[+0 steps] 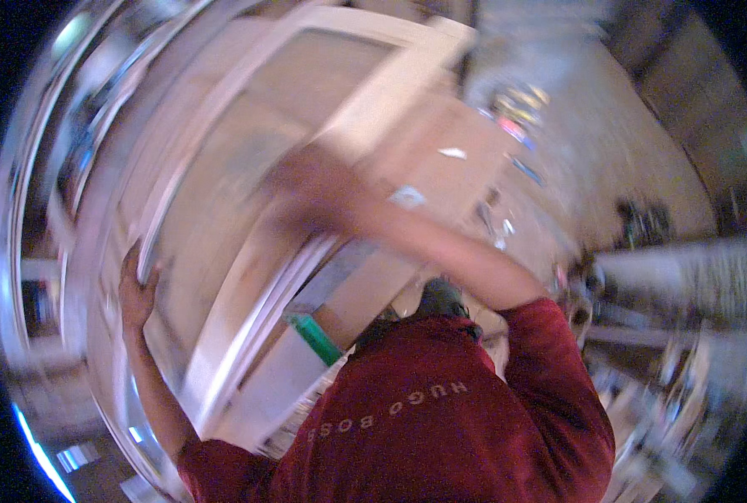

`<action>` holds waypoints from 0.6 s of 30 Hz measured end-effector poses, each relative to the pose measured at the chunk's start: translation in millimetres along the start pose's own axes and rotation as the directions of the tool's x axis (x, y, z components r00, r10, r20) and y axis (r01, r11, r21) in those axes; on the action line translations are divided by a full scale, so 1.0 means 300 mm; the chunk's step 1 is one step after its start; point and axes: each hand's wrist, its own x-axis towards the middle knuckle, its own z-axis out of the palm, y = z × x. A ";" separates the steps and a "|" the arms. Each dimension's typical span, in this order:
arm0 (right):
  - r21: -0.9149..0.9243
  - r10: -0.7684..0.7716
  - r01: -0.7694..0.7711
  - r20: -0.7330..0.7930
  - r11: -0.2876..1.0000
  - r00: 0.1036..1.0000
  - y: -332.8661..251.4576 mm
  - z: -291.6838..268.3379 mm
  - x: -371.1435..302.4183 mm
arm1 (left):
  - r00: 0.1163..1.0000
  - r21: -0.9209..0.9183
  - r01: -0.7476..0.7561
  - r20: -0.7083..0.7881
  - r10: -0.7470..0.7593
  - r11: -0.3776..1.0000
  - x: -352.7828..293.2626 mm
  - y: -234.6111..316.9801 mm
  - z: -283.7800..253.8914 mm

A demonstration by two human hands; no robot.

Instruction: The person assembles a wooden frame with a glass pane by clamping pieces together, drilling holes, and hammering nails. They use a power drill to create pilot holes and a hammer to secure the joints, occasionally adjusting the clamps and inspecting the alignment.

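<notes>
A large pale wooden frame with inset brown panels lies before me, slanting from lower left to upper right. My left hand is at its far left edge, thumb and fingers on either side of the rail. My right hand reaches across over the near rail, palm down. Motion smears its fingers, so I cannot make out whether it touches or holds anything.
Beneath the frame is a brown board surface with small white scraps. A green strip lies close to my body. Blurred coloured items are at the upper right, and a dark object lies on the floor.
</notes>
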 end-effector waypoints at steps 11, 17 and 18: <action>-0.496 0.705 -0.562 0.155 0.661 0.693 1.097 -0.832 0.080 | -0.190 -0.675 0.675 -0.551 -0.813 0.299 -0.742 0.309 0.314; -0.583 0.735 -0.527 0.193 0.619 0.650 1.100 -0.851 0.079 | -0.402 -0.873 0.413 -0.429 -0.809 0.258 -0.680 0.219 0.368; -0.579 0.738 -0.536 0.181 0.615 0.650 1.116 -0.854 0.083 | -0.399 -0.849 0.471 -0.449 -0.800 0.241 -0.682 0.212 0.373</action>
